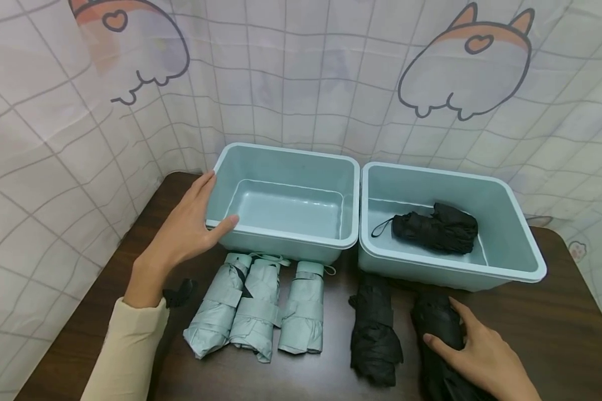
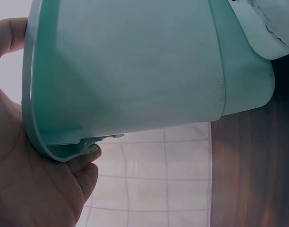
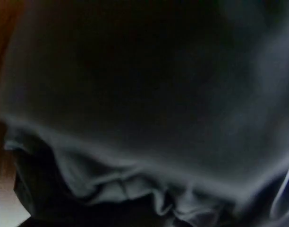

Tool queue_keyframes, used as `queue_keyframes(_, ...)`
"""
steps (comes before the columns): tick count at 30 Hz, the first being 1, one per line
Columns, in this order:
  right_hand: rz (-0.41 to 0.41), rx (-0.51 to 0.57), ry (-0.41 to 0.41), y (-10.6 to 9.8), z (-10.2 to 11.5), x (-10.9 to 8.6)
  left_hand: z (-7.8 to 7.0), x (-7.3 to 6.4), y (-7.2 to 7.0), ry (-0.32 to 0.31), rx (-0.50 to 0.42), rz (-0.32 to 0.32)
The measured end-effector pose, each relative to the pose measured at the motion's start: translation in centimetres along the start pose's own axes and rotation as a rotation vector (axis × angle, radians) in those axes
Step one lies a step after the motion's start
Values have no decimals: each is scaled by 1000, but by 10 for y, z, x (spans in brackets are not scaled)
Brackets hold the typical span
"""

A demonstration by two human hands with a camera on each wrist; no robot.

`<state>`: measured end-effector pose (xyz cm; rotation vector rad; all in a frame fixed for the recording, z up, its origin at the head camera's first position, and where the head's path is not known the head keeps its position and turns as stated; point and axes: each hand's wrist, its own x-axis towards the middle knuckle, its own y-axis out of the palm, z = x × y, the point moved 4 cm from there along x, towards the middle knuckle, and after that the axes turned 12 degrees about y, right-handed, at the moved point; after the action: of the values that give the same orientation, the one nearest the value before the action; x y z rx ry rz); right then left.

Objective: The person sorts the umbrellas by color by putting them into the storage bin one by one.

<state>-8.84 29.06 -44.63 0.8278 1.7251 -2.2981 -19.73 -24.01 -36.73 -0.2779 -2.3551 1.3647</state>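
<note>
My left hand holds the near left corner of a pale blue-green plastic bin, its thumb over the front rim. In the left wrist view, fingers of that hand curl under the rim from outside. This bin has nothing inside. At the lower right, my right hand grips a folded black umbrella lying on the table, thumb on one side and fingers on the other. Blurred black fabric fills the right wrist view, where the hand itself is hidden.
A matching bin adjoins on the right, with one folded black umbrella inside. Three folded pale green umbrellas lie before the left bin, and another black umbrella before the right one. A patterned curtain hangs behind the brown table.
</note>
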Motion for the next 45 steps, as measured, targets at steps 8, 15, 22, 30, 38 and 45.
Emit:
queue_keyframes(8,37,64,-56,-13,-10,-4,0,-1,3,-8,-3,10)
queue_keyframes(15,8,49,-44,-25,-10,-9,1,1,1,0,-1,5)
queue_keyframes(22,-8,29,-68,-32,-7,-17,0,2,0,5,2,-1)
queue_keyframes(30,-51,33,-98,-35,-5,-20,0,1,0,6,8,-1)
queue_keyframes(38,-63,41,-114,-33,-2,-24,1,2,2,6,15,12)
queue_keyframes(45,-83,43,-127,-38,-3,-28,0,1,0,6,23,13)
